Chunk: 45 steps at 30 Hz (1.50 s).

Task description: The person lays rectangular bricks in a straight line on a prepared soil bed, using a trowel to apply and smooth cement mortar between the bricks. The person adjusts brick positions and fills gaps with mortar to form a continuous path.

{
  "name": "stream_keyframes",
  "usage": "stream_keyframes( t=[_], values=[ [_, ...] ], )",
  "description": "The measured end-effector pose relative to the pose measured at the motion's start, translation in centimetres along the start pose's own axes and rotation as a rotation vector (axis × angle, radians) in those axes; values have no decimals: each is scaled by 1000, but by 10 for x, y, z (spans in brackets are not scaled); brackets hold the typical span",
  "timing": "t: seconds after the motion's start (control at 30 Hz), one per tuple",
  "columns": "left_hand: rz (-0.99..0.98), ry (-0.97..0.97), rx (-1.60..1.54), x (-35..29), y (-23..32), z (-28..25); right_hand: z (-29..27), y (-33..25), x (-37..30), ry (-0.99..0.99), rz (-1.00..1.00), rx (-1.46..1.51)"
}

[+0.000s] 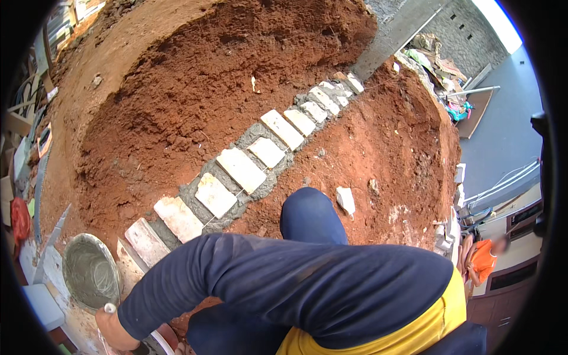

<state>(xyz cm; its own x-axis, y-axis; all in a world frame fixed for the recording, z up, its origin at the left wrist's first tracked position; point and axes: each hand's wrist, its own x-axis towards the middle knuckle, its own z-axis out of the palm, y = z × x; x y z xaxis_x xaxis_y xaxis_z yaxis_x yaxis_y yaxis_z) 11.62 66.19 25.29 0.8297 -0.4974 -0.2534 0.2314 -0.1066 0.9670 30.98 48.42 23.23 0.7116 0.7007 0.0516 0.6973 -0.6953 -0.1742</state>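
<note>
My right arm, in a dark sleeve, reaches across to the lower left. There my right hand point(116, 332) is closed around a tool with a pale, rounded handle end point(109, 308); its working end is hidden. Right beside the hand stands a round bucket point(118, 266) with wet grey mortar point(89, 275) in it. A row of pale bricks point(241, 170) runs from the lower left to the upper right, bedded in grey mortar point(198, 204). A thin string point(210, 221) stretches along their near side. My left hand does not show.
My bent knee point(313, 216) is close to the row. A loose pale brick piece point(345, 201) lies on the red soil right of it. Behind the row rises a dug earth bank point(195, 83). A concrete post point(387, 44) stands at its far end. A person in orange point(482, 260) is at the right.
</note>
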Motion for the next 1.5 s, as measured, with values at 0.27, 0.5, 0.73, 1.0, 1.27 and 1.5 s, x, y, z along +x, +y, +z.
stream_keyframes(
  t=[0.27, 0.5, 0.73, 1.0, 1.27, 1.5],
  values=[
    [998, -327, 775, 45, 106, 104, 46, -11, -1, 567, -2, -29],
    [737, -734, 1099, 69, 133, 184, -65, 114, -256, 640, 613, 267],
    [-135, -944, 1004, 71, 157, 291, -67, -64, -707, 379, 1963, 653],
    [260, -1138, 1359, 26, 222, 486, -112, -575, -803, -264, 2494, 1489],
    [-381, -984, 672, 18, 253, 701, -209, -654, -908, 281, 2484, 1314],
    [-746, -780, 872, 43, 190, 753, -307, -512, -1153, 750, 2989, 1100]
  ],
)
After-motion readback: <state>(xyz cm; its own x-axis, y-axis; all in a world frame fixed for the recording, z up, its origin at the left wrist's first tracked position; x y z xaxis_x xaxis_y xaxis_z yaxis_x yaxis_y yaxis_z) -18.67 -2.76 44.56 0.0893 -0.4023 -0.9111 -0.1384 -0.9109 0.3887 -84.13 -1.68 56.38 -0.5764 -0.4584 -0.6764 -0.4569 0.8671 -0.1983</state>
